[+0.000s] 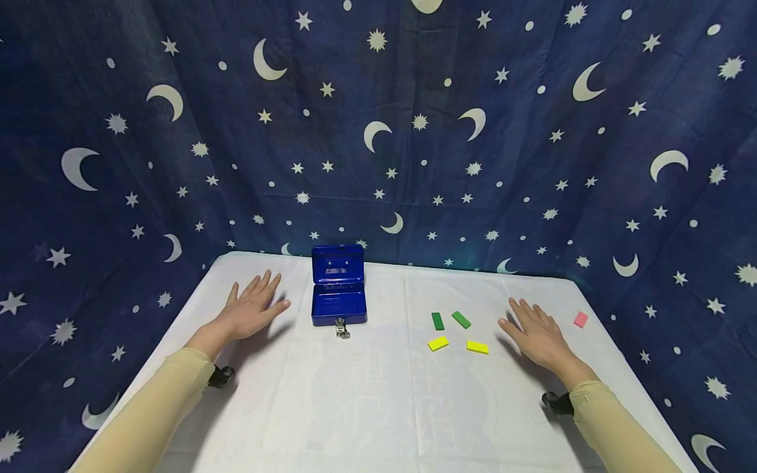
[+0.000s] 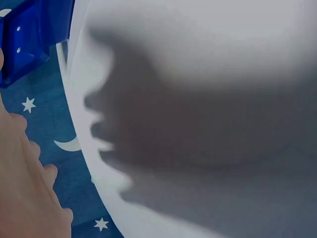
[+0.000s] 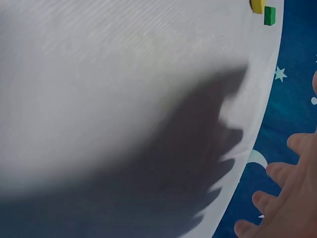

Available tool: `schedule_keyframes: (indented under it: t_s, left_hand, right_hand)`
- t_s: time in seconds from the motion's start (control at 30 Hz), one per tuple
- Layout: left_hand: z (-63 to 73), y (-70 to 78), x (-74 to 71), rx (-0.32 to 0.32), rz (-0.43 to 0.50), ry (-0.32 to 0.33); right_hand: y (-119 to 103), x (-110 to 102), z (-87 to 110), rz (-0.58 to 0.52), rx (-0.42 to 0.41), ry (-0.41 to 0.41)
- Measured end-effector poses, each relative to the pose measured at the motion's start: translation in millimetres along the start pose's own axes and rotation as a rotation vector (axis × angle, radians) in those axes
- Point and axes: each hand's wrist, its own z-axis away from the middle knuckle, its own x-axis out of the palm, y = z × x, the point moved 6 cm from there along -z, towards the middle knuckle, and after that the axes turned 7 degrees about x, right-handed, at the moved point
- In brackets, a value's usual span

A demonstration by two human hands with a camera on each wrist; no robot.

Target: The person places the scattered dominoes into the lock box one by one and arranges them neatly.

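Note:
My left hand [image 1: 251,312] hovers over the left of the table with its fingers spread, holding nothing. To its right stands a small blue metal cash box [image 1: 339,303], its lid raised and a silver padlock [image 1: 341,327] at its front. My right hand [image 1: 541,336] is held out on the other side, fingers straight and nothing in them. Two green blocks [image 1: 461,320] and two yellow blocks [image 1: 477,347] lie flat between the box and that hand. A pink block [image 1: 581,320] lies beyond it, to the right. The wrist views show each hand's shadow on the cloth.
A white cloth [image 1: 355,407] covers the table. Dark blue curtains [image 1: 437,177] with moons and stars hang behind it and along both sides. Black straps [image 1: 558,403] sit at the wrists, by the beige sleeves.

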Motion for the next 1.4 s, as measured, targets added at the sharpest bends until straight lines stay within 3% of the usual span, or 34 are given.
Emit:
schedule_keyframes:
  t_s: [0.2,0.47,0.9,1.4]
  left_hand:
    - [-0.5,3.7,5.6,0.033,0.011,-0.003]
    - [-3.3,12.5,9.9,0.071,0.066,0.006]
    - [-10.4,25.8,12.2,0.211,0.117,0.054]
    - [-21.0,38.6,20.9,0.146,0.244,-0.011]
  right_hand:
    - [-10.5,1.4,-0.5,-0.086,-0.028,-0.025]
    - [-18.6,7.2,-4.4,-0.122,-0.042,-0.036]
    - [-37.9,11.6,-11.8,-0.12,-0.047,-0.053]
    - [-54.9,21.1,-21.4,-0.152,-0.128,-0.104]
